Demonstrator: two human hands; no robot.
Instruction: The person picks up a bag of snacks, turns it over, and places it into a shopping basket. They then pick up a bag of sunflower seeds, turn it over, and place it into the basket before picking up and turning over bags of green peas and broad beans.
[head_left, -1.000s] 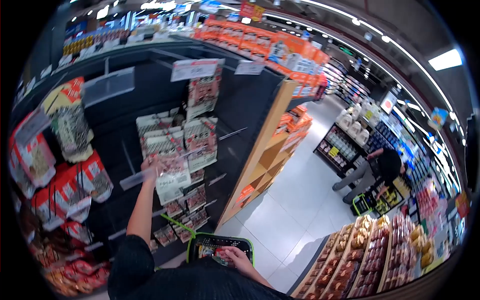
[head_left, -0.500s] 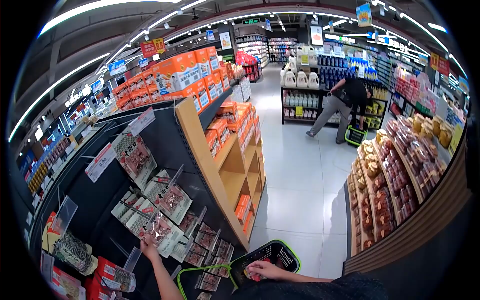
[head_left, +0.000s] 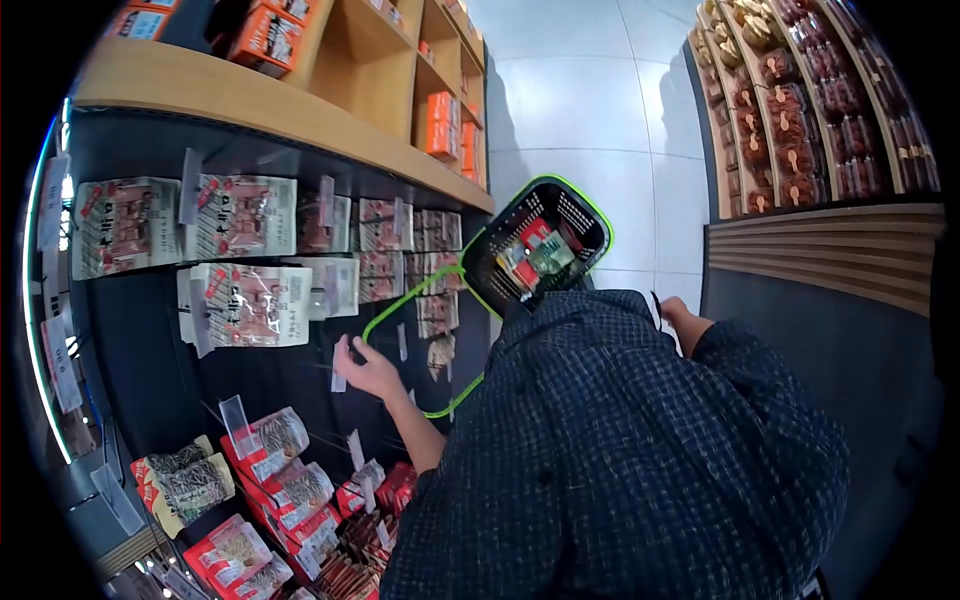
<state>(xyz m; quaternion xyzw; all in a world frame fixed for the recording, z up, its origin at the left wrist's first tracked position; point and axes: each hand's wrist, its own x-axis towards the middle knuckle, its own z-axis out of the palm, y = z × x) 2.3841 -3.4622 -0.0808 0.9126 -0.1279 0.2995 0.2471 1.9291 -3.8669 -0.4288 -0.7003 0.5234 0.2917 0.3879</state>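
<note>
My left hand (head_left: 366, 368) is held out before the hanging snack packets, its fingers apart and nothing in them. White and red packets (head_left: 250, 305) hang on hooks just up and left of it. Beside my body, my right hand (head_left: 676, 314) shows only in part, at the shirt's right edge; what its fingers do is unclear. A black basket (head_left: 483, 262) with a green rim stands in front of me with several small packs (head_left: 548, 252) inside. Its green handle (head_left: 392, 300) is tilted to the left, around my left hand's area.
Red packets (head_left: 300, 490) hang at the lower left. Wooden shelving (head_left: 330, 110) with orange boxes (head_left: 440, 125) runs along the top left. At the upper right stands a slanted rack (head_left: 745, 130) of packaged food. Pale floor tiles (head_left: 570, 110) lie between them.
The view has tilted down steeply. My left hand has come away from the hanging packets and opened. My right hand has left its place over the basket and is now by my right side.
</note>
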